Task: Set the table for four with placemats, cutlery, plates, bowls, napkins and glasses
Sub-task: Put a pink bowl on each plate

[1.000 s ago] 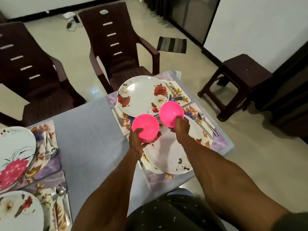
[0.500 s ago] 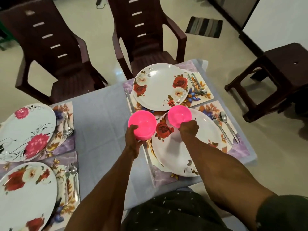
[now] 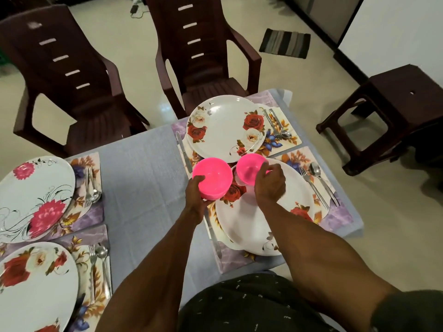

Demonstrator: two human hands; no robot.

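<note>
On the left of the table (image 3: pixel 143 178), two floral plates, one far (image 3: pixel 33 197) and one near (image 3: pixel 31 288), already sit on placemats with a fork and spoon beside each, and no bowl shows on either. At the middle, the left hand (image 3: pixel 195 195) curls its fingers around a pink bowl (image 3: pixel 212 179), held upright with its mouth facing up, above the table's gap between knife (image 3: pixel 183 149) and near-right plate (image 3: pixel 266 207). Just right of it, the right hand (image 3: pixel 269 184) grips the second pink bowl (image 3: pixel 250 168) by the rim, mouth up, over that plate's far edge; whether it touches cannot be told. Being round, neither bowl has a long axis. The far-right plate (image 3: pixel 225 128) is bare. Judging by this, placemats, cutlery and plates are done; bowls have begun; napkins and glasses remain.
</note>
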